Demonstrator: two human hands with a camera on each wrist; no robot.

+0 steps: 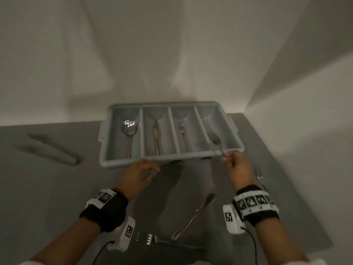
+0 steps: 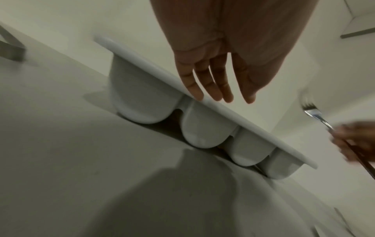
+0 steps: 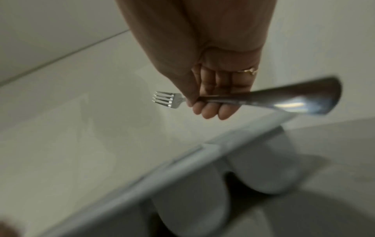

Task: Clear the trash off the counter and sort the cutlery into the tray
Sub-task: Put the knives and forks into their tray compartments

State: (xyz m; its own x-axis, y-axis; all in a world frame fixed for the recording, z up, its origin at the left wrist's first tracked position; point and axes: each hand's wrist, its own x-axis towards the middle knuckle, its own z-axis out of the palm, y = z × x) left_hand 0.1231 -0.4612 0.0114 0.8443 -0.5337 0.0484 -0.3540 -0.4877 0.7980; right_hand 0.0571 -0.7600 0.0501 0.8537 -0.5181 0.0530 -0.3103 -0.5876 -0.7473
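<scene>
A grey cutlery tray (image 1: 122, 163) with several compartments stands at the back of the counter. Its compartments from the left hold a spoon (image 1: 129, 131), a knife (image 1: 157, 138) and a fork (image 1: 183, 133). My right hand (image 1: 236, 165) pinches the handle of another fork (image 1: 215, 141), tines over the rightmost compartment; the right wrist view shows this fork (image 3: 172, 99) gripped between thumb and fingers (image 3: 209, 110). My left hand (image 1: 140, 169) hovers with straight fingers (image 2: 205, 83) at the tray's front rim (image 2: 233, 112), holding nothing.
On the counter near me lie a knife (image 1: 193, 219), a fork (image 1: 152, 240) and another fork (image 1: 259, 175) behind my right wrist. Two grey knife-like pieces (image 1: 51, 148) lie at the left. White walls close the back and right.
</scene>
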